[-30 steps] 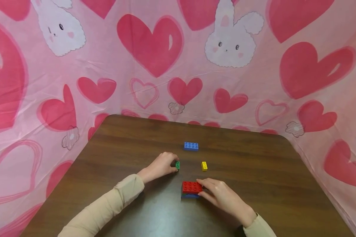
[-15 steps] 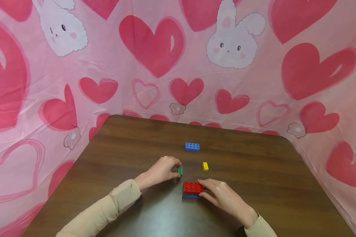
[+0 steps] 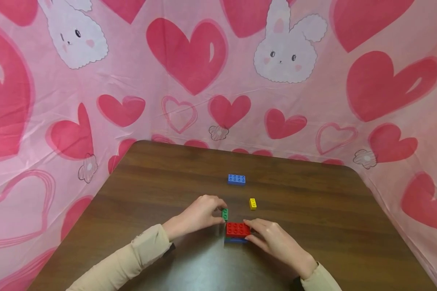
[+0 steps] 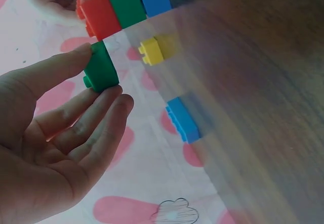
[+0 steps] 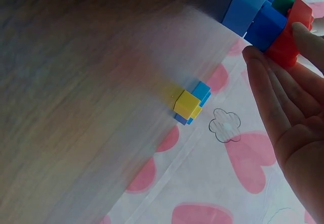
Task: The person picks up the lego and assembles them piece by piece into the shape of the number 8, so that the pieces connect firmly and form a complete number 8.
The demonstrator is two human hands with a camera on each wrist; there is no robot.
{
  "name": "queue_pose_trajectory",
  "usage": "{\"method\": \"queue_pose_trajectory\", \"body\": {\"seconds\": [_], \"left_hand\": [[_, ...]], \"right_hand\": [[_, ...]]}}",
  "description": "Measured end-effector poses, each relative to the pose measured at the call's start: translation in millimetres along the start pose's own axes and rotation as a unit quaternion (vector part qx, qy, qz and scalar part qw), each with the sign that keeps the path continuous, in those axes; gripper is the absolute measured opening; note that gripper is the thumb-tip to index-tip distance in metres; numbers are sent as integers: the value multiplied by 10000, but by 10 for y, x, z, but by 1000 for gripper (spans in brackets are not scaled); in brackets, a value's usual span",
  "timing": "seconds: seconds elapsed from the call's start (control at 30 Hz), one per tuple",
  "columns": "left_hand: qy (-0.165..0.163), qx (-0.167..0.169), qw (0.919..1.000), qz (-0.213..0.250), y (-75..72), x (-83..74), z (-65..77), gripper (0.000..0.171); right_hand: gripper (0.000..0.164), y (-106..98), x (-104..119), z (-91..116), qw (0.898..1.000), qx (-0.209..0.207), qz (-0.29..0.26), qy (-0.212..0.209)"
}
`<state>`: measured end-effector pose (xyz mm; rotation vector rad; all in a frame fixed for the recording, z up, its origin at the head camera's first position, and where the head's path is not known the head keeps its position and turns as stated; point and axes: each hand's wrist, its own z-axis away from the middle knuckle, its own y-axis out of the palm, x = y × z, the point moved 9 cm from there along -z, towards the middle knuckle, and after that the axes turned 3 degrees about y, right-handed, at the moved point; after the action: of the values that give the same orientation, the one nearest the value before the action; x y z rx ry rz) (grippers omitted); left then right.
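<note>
Between thumb and fingertips, my left hand (image 3: 196, 215) pinches a small green toy brick (image 3: 224, 214), which the left wrist view shows with its studs facing the palm side. That brick is just behind the left end of a brick stack. The stack has a red brick (image 3: 238, 229) on top, a green brick (image 4: 126, 4) and a dark blue brick (image 5: 266, 26) in the middle layer, and a blue brick (image 5: 248, 4) at the bottom. My right hand (image 3: 278, 244) grips the stack's right end with thumb and fingers at the red brick.
A small yellow brick (image 3: 253, 204) lies behind the stack, to the right. Farther back lies a long blue brick (image 3: 236, 179). The brown wooden table (image 3: 160, 173) ends at a pink heart-patterned cloth (image 3: 189, 52).
My left hand has brought the green brick toward me and slightly right, closer to the stack. The right hand stays on the stack.
</note>
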<state>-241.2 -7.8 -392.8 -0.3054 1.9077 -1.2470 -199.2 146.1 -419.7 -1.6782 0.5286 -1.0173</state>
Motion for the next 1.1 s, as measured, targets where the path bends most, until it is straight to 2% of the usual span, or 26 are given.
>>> {"method": "queue_pose_trajectory", "body": {"seconds": [0.2, 0.37, 0.6, 0.73, 1.1], "left_hand": [[1, -46, 10000, 77, -45, -23, 5, 30], [39, -51, 9999, 145, -72, -64, 25, 30], [227, -79, 9997, 36, -92, -178, 54, 30], [358, -62, 9993, -28, -72, -232, 70, 30], [367, 142, 9992, 110, 43, -243, 104, 31]], "right_hand": [[46, 5, -12, -11, 10000, 66, -55, 29], [46, -9, 5, -6, 10000, -42, 25, -49], [45, -5, 9, 1, 9999, -91, -4, -72], [44, -3, 27, 5, 9998, -140, -54, -162], [43, -14, 56, 15, 9994, -260, 3, -243]]}}
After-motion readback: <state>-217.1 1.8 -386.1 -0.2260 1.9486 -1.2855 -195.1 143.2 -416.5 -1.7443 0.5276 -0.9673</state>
